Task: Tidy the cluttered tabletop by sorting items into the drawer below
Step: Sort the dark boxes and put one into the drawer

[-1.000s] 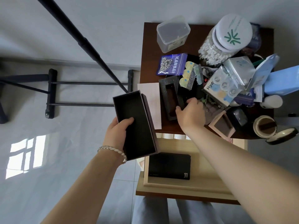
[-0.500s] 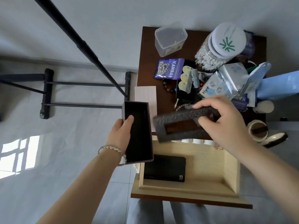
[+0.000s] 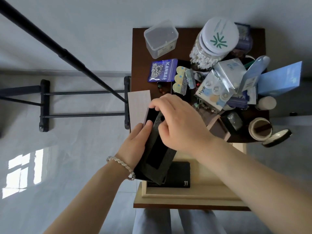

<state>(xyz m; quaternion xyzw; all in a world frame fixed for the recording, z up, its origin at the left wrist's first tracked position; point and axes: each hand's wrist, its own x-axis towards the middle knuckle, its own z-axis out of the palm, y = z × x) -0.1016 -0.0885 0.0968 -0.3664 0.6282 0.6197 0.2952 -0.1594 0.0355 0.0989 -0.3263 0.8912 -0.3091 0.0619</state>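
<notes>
Leaving a wide run of pale floor (image 3: pixel 76 149) open at left, crossed by a slim, matte black pole (image 3: pixel 50 43). Left hand (image 3: pixel 135 146), braided bracelet (image 3: pixel 120 163) at the wrist, gripping a smooth black box (image 3: pixel 150 114) from its left side, thumb laid flat inside the rim, other fingers hidden beneath. Held over the front left corner of the pale wooden drawer (image 3: pixel 185 198), just off the dark table (image 3: pixel 138 48) edge, overlapping a pale card (image 3: pixel 139 103). Long axis running away from the body, far end leaning slightly right. Right hand (image 3: pixel 179 124) curled, fingertips pinching a rough, speckled rectangular frame (image 3: pixel 169 157) lying lengthwise over the box's mouth. Below, a flat black slab (image 3: pixel 179 174) marked "11", bare drawer wood to its right. Crowded farther right: white-lidded jar (image 3: pixel 217 38), cartons.
</notes>
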